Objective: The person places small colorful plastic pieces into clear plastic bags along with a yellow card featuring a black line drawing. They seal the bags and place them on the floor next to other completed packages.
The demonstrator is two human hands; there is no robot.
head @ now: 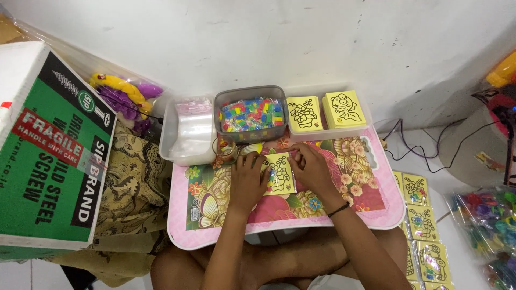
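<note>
— Where is the yellow card [280, 173]?
— Flat on the flowery pink bench [371, 212], long side pointing away, black flower drawing up.
— The hands?
— Left hand [248, 181] presses it; right hand [312, 167] pinches its top edge.

The left hand [248, 180] and right hand [310, 167] cover the side edges of the yellow card [280, 173] (grip not discernible), the bag of coloured pieces [492, 236] is blurred and cut by the right edge, and the cardboard box [48, 150] by the left.
</note>
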